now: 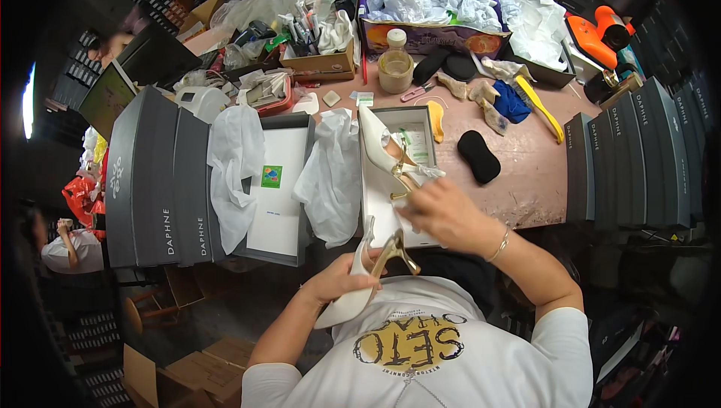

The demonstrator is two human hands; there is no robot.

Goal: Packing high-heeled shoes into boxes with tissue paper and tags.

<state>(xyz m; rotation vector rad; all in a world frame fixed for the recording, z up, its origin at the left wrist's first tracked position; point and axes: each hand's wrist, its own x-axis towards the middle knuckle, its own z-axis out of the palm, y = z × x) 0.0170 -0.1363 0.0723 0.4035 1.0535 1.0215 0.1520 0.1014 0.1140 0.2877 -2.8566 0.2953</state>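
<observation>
My left hand [339, 279] is closed around a white pointed shoe [353, 304] with a gold high heel, held close to my shirt. The toe points down and to the left. A matching white shoe [380, 142] with a gold heel lies in an open shoebox [385, 226] on the table. Above the right side of that box is my right hand [443, 213], its fingers drawn together beside the shoe's strap and heel. Whatever they may hold is hidden. A second open box part [275, 183], with white tissue paper [239, 171] over its edges, lies to the left.
Grey shoeboxes stand at the left [143, 183] and right [638, 160]. Behind are a black sponge [478, 157], a yellow-handled brush [539, 108], stained cloths, a jar [396, 66] and a carton of crumpled tissue [435, 36]. A tool-filled box [319, 63] sits back left.
</observation>
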